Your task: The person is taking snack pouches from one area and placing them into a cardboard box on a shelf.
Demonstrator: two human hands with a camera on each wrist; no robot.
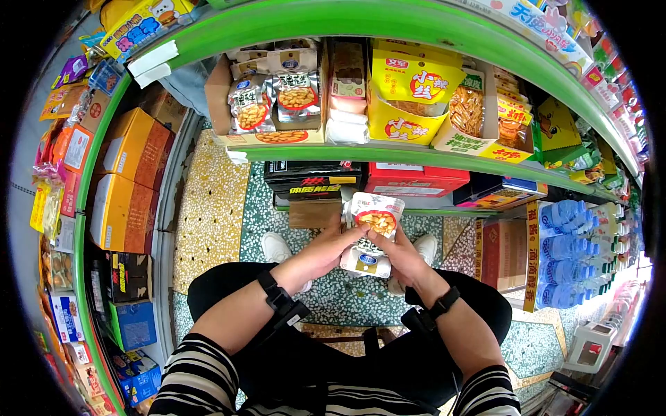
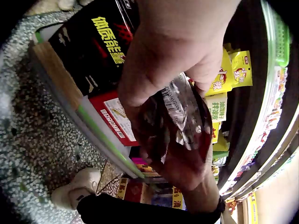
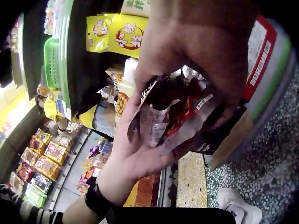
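Observation:
A snack packet point(image 1: 377, 220) with a picture of nuts hangs between both hands in front of the lower shelf. My left hand point(image 1: 325, 248) grips its left side, thumb on the front; my right hand point(image 1: 401, 256) grips the right side, its thumb near the other. Below the thumbs shows a white end with a blue logo point(image 1: 368, 261). Both wrist views show crinkled silvery packaging point(image 2: 183, 109) point(image 3: 161, 123) between the palms; the fingers behind it are partly hidden.
Boxes of similar nut packets point(image 1: 297, 90) and yellow snack packets point(image 1: 409, 83) stand on the shelf above. Below are a black box point(image 1: 312, 179) and a red box point(image 1: 416, 179). Blue bottles point(image 1: 563, 243) stand right, orange cartons point(image 1: 128, 208) left.

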